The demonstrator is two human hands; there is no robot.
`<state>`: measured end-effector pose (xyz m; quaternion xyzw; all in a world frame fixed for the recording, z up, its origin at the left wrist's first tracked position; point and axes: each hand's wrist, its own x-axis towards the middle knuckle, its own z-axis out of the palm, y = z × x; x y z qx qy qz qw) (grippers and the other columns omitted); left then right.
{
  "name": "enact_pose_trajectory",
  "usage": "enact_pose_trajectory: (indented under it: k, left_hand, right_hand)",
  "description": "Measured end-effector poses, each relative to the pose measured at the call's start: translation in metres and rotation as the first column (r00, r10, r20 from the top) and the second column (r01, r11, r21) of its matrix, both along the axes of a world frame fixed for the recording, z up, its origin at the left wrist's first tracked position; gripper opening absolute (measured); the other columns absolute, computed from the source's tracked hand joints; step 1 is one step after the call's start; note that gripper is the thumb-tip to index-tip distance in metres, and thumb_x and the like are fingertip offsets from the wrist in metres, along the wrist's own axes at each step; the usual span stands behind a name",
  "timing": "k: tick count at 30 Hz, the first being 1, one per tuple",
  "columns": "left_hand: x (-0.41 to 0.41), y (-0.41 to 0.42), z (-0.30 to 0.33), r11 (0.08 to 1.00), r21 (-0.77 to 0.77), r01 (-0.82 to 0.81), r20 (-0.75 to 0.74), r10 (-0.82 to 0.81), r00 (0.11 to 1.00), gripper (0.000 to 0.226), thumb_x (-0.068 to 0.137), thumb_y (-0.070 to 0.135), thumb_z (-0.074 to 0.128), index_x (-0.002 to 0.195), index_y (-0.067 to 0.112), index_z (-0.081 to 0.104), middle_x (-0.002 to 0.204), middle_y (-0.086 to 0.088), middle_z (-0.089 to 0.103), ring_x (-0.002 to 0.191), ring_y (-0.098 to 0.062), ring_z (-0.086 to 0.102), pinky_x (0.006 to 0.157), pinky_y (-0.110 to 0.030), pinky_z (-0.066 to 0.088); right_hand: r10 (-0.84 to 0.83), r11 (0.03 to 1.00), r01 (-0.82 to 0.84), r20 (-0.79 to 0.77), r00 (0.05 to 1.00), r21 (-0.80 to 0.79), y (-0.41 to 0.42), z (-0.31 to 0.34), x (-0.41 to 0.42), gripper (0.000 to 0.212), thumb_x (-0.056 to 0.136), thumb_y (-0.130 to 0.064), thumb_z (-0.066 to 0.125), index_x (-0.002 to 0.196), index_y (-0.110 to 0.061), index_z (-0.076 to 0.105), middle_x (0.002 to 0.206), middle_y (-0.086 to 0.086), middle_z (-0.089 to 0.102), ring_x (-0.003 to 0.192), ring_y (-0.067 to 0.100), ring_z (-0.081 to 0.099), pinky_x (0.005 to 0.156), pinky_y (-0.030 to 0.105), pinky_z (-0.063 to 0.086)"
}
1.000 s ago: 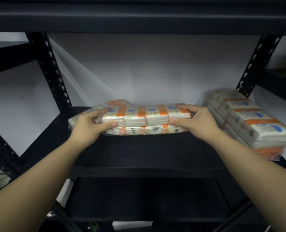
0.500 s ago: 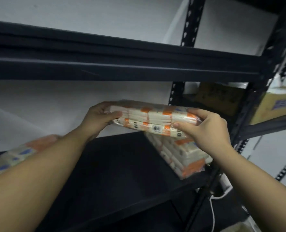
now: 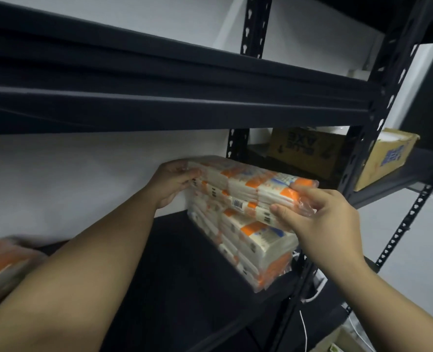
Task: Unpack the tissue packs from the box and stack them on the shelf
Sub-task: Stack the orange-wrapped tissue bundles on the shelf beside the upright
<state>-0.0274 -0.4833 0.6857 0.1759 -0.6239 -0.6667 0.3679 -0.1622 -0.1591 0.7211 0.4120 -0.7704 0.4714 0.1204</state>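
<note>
**Both hands hold a tissue pack on top of the stack at the shelf's right end**

Left hand (image 3: 174,181) grips the far end of the tissue pack (image 3: 251,189): fingers curled over its top edge, thumb against the end face. Right hand (image 3: 319,219) grips the near end, fingers wrapped over the orange corner and the loose plastic wrap, thumb underneath along the lower edge. Both hands clenched on the pack, neither released.

The pack is white with orange bands and has a barcode on its side. It lies flat, directly on the stack (image 3: 251,245) of similar packs; whether its full weight rests there I cannot tell. The stack sits on the black shelf (image 3: 185,288), at the right end, close to the white back wall and beside the right-hand upright post (image 3: 357,158).

Another pack (image 3: 4,262), blurred, lies at the shelf's left edge, well apart from the stack. On the neighbouring rack to the right, a brown cardboard box (image 3: 306,151) and a yellow box (image 3: 388,158).
</note>
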Motion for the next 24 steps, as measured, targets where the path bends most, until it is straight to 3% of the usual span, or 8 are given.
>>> enact_pose_trajectory:
  k: [5, 7, 10, 12, 17, 19, 24]
  left_hand:
    - [-0.013, -0.008, -0.008, 1.0, 0.02, 0.009, -0.045, -0.008, 0.999, 0.028, 0.09, 0.011, 0.073, 0.118, 0.009, 0.072, 0.119, -0.011, 0.076, 0.111, -0.02, 0.072, 0.089, -0.026, 0.058]
    - [-0.018, -0.009, -0.011, 1.0, -0.005, -0.008, -0.047, 0.008, 0.999, 0.03, 0.087, 0.014, 0.075, 0.117, 0.01, 0.073, 0.117, -0.009, 0.077, 0.109, -0.019, 0.073, 0.088, -0.025, 0.058]
    - [-0.023, -0.011, -0.014, 0.999, -0.021, -0.027, -0.042, 0.026, 0.999, 0.029, 0.089, 0.013, 0.075, 0.118, 0.01, 0.073, 0.114, -0.006, 0.078, 0.106, -0.016, 0.073, 0.087, -0.023, 0.058]
    - [-0.025, -0.014, -0.015, 0.998, -0.052, -0.041, -0.02, 0.04, 0.999, 0.039, 0.085, 0.018, 0.078, 0.123, 0.008, 0.072, 0.118, -0.006, 0.077, 0.11, -0.017, 0.072, 0.091, -0.023, 0.057]
    - [-0.028, -0.018, -0.017, 0.991, -0.091, -0.093, 0.0, 0.093, 0.996, 0.038, 0.092, 0.012, 0.075, 0.129, 0.011, 0.069, 0.123, -0.004, 0.075, 0.113, -0.015, 0.071, 0.094, -0.022, 0.056]
    - [-0.03, -0.016, -0.018, 0.988, -0.108, -0.108, 0.009, 0.11, 0.994, 0.032, 0.093, 0.013, 0.075, 0.124, 0.015, 0.071, 0.119, 0.0, 0.077, 0.111, -0.013, 0.072, 0.092, -0.021, 0.055]
    - [-0.031, -0.011, -0.019, 0.981, -0.115, -0.153, 0.011, 0.156, 0.988, 0.022, 0.094, 0.012, 0.075, 0.113, 0.023, 0.073, 0.106, 0.008, 0.079, 0.101, -0.007, 0.073, 0.081, -0.015, 0.055]
  right_hand:
    - [-0.014, 1.0, 0.014, 0.003, 1.0, -0.024, -0.005, -0.008, 0.006, 0.057, 0.075, -0.051, 0.086, 0.128, -0.036, 0.071, 0.12, -0.007, 0.059, 0.104, 0.004, 0.051, 0.083, 0.017, 0.038]
    - [-0.019, 0.999, 0.019, 0.007, 1.0, -0.038, -0.007, -0.01, 0.006, 0.056, 0.074, -0.051, 0.087, 0.126, -0.036, 0.072, 0.117, -0.006, 0.06, 0.102, 0.005, 0.053, 0.08, 0.009, 0.036]
    - [-0.016, 0.999, 0.016, 0.008, 1.0, -0.044, -0.008, -0.015, 0.008, 0.056, 0.074, -0.051, 0.087, 0.126, -0.035, 0.073, 0.116, -0.005, 0.059, 0.106, 0.009, 0.056, 0.086, 0.022, 0.041]
    - [-0.016, 0.999, 0.017, 0.01, 1.0, -0.046, -0.009, -0.017, 0.008, 0.056, 0.075, -0.05, 0.087, 0.126, -0.034, 0.073, 0.115, -0.005, 0.058, 0.105, 0.01, 0.056, 0.088, 0.024, 0.04]
    - [0.001, 0.999, -0.001, 0.011, 1.0, -0.04, -0.013, -0.023, 0.01, 0.054, 0.077, -0.049, 0.085, 0.127, -0.035, 0.072, 0.116, -0.007, 0.055, 0.105, 0.006, 0.052, 0.079, 0.005, 0.032]
    - [0.004, 1.0, -0.004, 0.012, 1.0, -0.026, -0.016, -0.024, 0.011, 0.054, 0.078, -0.048, 0.084, 0.129, -0.035, 0.071, 0.117, -0.008, 0.052, 0.105, 0.004, 0.049, 0.079, 0.007, 0.033]
    - [0.001, 0.999, 0.001, 0.039, 0.999, -0.04, -0.018, -0.027, 0.01, 0.054, 0.076, -0.052, 0.085, 0.126, -0.035, 0.073, 0.119, -0.004, 0.055, 0.112, 0.013, 0.056, 0.091, 0.027, 0.043]
